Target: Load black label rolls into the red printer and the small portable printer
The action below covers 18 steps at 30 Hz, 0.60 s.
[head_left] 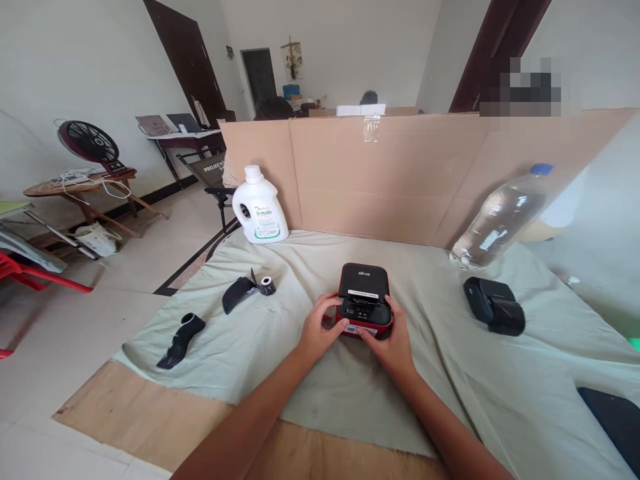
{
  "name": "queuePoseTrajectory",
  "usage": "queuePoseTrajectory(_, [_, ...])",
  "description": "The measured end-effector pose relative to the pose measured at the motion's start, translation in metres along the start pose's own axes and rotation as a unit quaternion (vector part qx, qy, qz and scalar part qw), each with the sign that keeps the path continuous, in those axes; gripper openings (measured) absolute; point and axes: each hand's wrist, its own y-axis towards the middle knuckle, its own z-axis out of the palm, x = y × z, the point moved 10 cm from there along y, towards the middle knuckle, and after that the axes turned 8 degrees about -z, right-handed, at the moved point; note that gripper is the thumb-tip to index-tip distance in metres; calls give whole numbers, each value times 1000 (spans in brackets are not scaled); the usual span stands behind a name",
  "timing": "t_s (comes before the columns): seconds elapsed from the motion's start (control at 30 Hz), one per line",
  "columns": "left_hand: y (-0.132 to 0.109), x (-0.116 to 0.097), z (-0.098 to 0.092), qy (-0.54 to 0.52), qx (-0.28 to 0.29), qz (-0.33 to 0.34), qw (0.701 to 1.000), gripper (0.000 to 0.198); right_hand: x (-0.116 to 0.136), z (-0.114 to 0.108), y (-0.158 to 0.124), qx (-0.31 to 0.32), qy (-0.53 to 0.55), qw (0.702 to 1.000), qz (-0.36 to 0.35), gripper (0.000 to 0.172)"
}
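A small red and black label printer sits on the pale green cloth in front of me. My left hand is closed around its left side, with the thumb at the front edge. On the opposite side, my right hand grips the printer, its thumb also at the front. A narrow white strip crosses the printer's top near the lid. To the left lie a small black roll with a white core, a curved black piece and another black roll with a loose tail.
A cardboard panel stands along the back. A white jug stands before it at left; a clear bottle leans at right. A black device and a flat dark object lie to the right. Bare wood shows at the front edge.
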Motion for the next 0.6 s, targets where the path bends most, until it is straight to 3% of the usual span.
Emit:
queuePoseTrajectory(0.23, [-4, -5, -1, 33, -9, 41, 999, 32, -2, 1, 6, 15, 1, 1000, -25, 89])
queuePoseTrajectory(0.4, [-4, -4, -1, 40, -8, 40, 998, 34, -6, -3, 24, 89, 38, 993, -72, 97])
queuePoseTrajectory(0.47, [-3, -4, -1, 40, -6, 39, 998, 34, -4, -9, 35, 113, 56, 989, -75, 86])
queuePoseTrajectory(0.6, [-2, -6, 0, 42, 0, 30, 999, 33, -1, -21, 66, 148, 45, 987, -38, 46])
